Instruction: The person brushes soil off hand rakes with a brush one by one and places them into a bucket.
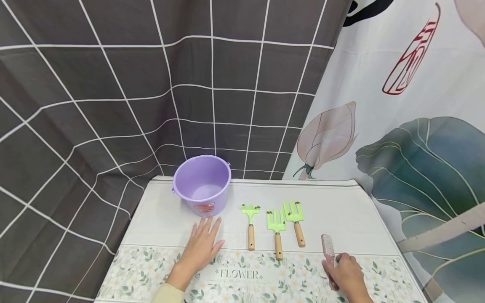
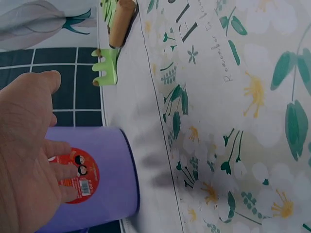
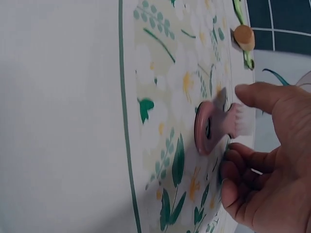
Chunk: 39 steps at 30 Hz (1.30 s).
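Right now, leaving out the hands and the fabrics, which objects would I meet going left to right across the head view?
Purple bucket → short-pronged green tool → middle green fork → right-hand green fork → pink brush.

Head view: brightest of the 3. Light soft and even; lamp or window out of frame. Pale tablecloth [image 1: 333, 210] bright; white lines on dark curtain [image 1: 235, 63] distinct. Wide-angle stretch toward edges. Sticker [image 1: 204, 208] on bucket [image 1: 220, 204] too small to read.

The 2 wrist views: dimmer, cool grey-blue cast. Left wrist: blurred, finger-like shadows [image 2: 158, 162] on the cloth beside the bucket; left hand [image 2: 29, 155] dull, in shade. Right wrist: soft, broad shadow toward the lower edge; faint sheen on brush handle [image 3: 203, 128]; bristles [image 3: 244, 120] pale, smeared.
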Each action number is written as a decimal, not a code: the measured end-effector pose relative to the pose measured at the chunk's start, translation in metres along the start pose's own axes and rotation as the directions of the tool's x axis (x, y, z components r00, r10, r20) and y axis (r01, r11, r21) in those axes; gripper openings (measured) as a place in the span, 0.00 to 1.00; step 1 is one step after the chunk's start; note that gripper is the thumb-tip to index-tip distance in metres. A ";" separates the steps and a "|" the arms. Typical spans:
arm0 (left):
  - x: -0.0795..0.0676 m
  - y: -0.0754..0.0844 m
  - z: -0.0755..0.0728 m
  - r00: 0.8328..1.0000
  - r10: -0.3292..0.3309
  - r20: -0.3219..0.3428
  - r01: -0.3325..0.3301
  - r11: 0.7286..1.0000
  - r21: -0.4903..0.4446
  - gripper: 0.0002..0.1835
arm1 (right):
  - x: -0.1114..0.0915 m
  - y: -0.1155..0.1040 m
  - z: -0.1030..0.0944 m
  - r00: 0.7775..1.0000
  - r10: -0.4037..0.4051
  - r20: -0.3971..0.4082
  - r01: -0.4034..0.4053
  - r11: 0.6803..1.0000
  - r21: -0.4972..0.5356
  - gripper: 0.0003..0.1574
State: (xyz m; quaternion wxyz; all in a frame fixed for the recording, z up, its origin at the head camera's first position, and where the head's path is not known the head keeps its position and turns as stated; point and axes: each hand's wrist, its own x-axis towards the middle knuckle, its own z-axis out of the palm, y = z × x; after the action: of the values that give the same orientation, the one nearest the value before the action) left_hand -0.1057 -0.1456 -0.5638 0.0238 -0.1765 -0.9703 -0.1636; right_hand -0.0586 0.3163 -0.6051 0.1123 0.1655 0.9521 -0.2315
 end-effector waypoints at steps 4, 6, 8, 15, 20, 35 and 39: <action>0.001 0.004 0.002 1.000 0.010 -0.018 -0.010 1.000 0.000 0.36 | 0.001 -0.004 0.002 0.997 0.066 0.028 -0.065 0.997 -0.030 0.40; 0.003 0.006 0.003 1.000 0.010 -0.020 -0.010 1.000 -0.006 0.36 | 0.002 -0.006 0.003 0.996 0.086 0.036 -0.085 0.996 -0.039 0.38; 0.005 0.009 0.004 1.000 0.007 -0.015 -0.007 1.000 -0.008 0.36 | 0.002 -0.007 0.003 0.996 0.087 0.034 -0.085 0.995 -0.052 0.36; 0.009 0.014 0.009 1.000 0.003 -0.007 -0.003 1.000 -0.015 0.36 | 0.003 -0.007 0.002 0.997 0.062 0.052 -0.060 0.997 -0.052 0.29; 0.013 0.016 0.013 1.000 0.010 -0.007 -0.010 1.000 -0.021 0.35 | 0.002 -0.007 0.001 0.995 0.070 0.064 -0.068 0.997 -0.036 0.25; 0.021 0.020 0.026 0.998 0.029 -0.047 -0.031 0.999 -0.033 0.33 | -0.001 -0.019 -0.001 0.984 0.137 0.117 -0.136 0.991 -0.017 0.20; 0.024 0.025 0.026 0.998 0.033 -0.051 -0.036 0.998 -0.049 0.32 | -0.001 -0.018 -0.001 0.982 0.141 0.128 -0.141 0.990 -0.010 0.20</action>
State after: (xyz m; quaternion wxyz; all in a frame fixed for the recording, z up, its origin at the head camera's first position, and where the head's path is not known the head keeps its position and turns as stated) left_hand -0.1195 -0.1069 -0.5787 0.0468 -0.1896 -0.9618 -0.1919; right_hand -0.0646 0.3014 -0.5964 0.1894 0.2171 0.9288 -0.2328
